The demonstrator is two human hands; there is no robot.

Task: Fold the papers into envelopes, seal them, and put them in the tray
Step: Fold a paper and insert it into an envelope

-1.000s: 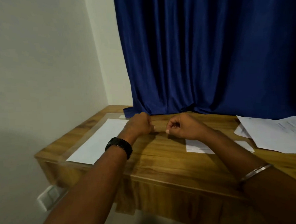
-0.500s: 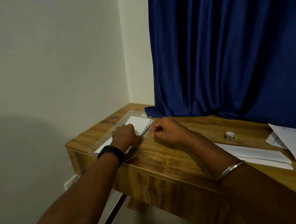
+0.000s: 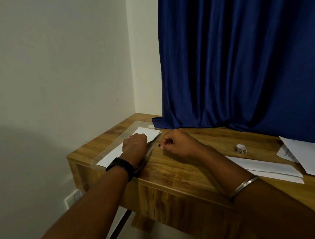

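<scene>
A clear plastic tray (image 3: 117,139) lies at the left end of the wooden desk (image 3: 183,171). A white envelope (image 3: 151,134) lies in the tray on top of another white sheet (image 3: 111,156). My left hand (image 3: 135,145) is over the tray with its fingers curled on the near end of the envelope. The fingertips are hidden behind the hand. The envelope's right edge sits slightly raised at the tray's rim. Just right of the tray, my right hand (image 3: 178,143) rests on the desk with its fingers curled and nothing visible in it.
A small roll of stickers or tape (image 3: 240,148) stands on the desk to the right. Flat white envelopes (image 3: 261,168) and loose papers (image 3: 310,157) lie further right. A blue curtain (image 3: 241,60) hangs behind the desk, and a wall is close on the left.
The view has swung left. My left hand has moved onto the tray, where a white envelope now lies on the sheet. My right hand has followed to the tray's right side.
</scene>
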